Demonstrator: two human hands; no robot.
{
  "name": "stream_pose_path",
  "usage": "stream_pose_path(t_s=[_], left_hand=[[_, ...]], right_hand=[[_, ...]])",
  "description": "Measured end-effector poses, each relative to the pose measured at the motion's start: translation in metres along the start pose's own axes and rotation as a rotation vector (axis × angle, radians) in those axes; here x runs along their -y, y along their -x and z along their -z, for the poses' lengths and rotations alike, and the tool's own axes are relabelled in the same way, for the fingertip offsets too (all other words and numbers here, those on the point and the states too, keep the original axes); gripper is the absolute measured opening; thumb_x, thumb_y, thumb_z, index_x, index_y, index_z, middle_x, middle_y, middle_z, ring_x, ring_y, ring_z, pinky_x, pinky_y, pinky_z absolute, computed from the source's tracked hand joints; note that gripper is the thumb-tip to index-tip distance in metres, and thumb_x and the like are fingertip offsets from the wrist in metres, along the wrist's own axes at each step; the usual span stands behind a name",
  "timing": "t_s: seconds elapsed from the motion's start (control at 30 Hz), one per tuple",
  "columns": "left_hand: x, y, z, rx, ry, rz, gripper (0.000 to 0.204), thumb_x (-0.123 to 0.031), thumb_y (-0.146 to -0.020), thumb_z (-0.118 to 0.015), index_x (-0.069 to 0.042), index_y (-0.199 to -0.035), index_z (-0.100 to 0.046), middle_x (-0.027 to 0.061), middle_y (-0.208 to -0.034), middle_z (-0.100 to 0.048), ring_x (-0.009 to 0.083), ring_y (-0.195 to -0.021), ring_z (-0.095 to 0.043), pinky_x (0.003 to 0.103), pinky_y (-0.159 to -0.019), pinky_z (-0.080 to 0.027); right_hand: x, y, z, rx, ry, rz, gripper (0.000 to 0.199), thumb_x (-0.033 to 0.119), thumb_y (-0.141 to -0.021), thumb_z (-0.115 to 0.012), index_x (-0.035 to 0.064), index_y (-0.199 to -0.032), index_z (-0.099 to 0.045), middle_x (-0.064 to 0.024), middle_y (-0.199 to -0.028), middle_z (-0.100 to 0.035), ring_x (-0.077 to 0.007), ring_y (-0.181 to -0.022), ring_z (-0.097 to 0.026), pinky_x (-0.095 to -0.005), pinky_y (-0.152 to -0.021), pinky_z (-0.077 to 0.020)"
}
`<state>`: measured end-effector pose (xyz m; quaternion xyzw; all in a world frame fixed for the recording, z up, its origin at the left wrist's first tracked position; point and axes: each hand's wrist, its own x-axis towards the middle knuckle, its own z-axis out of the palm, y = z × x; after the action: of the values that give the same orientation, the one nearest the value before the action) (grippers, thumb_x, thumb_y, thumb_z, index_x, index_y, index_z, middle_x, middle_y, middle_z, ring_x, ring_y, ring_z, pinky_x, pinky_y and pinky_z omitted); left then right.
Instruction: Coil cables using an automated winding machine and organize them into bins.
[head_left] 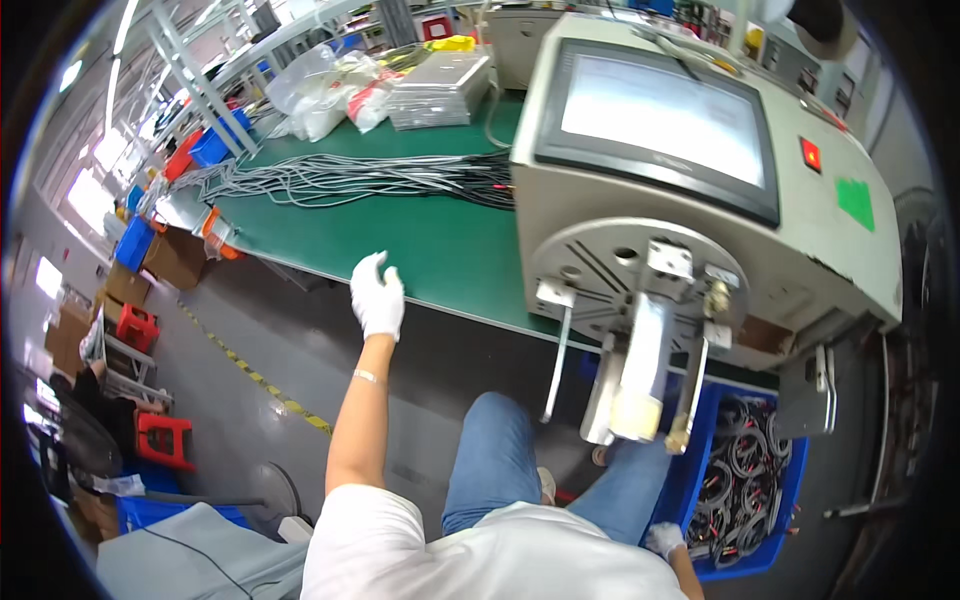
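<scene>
My left hand (378,297), in a white glove, hangs at the near edge of the green table (345,232) with thumb and fingers apart and nothing in it. Down at the lower right, my right hand (665,538), also gloved, is beside the wall of a blue bin (690,478); its fingers are too small to read. Coiled grey cables (742,470) with dark and red ends fill that bin. Long grey cables (340,180) lie in a loose bundle across the table. A beige machine with a screen (660,115) carries a round slotted plate (595,262) and metal posts (645,365).
Plastic bags (325,90) and a stack of clear trays (440,90) stand at the table's back. Metal posts jut from the machine over my legs. Red stools (165,440) and a grey chair (200,550) are at the left. A person sits at the far left.
</scene>
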<state>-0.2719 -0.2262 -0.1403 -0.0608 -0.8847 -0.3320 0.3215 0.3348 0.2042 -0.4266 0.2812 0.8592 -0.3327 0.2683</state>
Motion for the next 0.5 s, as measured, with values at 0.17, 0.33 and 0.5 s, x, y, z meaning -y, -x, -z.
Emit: stream_pose_path(t_s=[0.17, 0.33, 0.5], left_hand=[[0.019, -0.075, -0.064, 0.142, -0.387, -0.069, 0.041, -0.017, -0.079, -0.062, -0.008, -0.119, -0.057, 0.0136, -0.128, -0.051, 0.0307, -0.12, -0.046, 0.041, -0.097, -0.04], [0.026, -0.128, -0.12, 0.165, -0.572, -0.189, 0.064, -0.027, -0.08, -0.064, -0.013, -0.138, -0.039, 0.0143, -0.144, -0.034, 0.0325, -0.132, -0.032, 0.051, -0.104, -0.029], [0.035, -0.159, -0.124, 0.398, -0.509, -0.261, 0.062, -0.041, -0.088, -0.055, -0.021, -0.143, -0.033, 0.0087, -0.15, -0.028, 0.032, -0.138, -0.024, 0.053, -0.11, -0.017]], right_hand=[[-0.006, 0.038, 0.0, 0.018, -0.703, -0.418, 0.021, 0.025, -0.088, -0.056, 0.0057, -0.095, -0.059, -0.0166, -0.08, -0.065, -0.0283, -0.064, -0.064, -0.0417, -0.053, -0.05], [-0.059, 0.061, -0.006, -0.038, -0.014, -0.146, 0.025, 0.031, -0.087, -0.057, 0.0109, -0.101, -0.06, -0.0174, -0.096, -0.064, -0.0316, -0.083, -0.062, -0.0459, -0.07, -0.0483], [-0.083, 0.085, -0.021, -0.024, 0.377, 0.002, 0.027, 0.033, -0.086, -0.056, 0.014, -0.104, -0.062, -0.018, -0.107, -0.064, -0.035, -0.097, -0.061, -0.0466, -0.084, -0.0472]])
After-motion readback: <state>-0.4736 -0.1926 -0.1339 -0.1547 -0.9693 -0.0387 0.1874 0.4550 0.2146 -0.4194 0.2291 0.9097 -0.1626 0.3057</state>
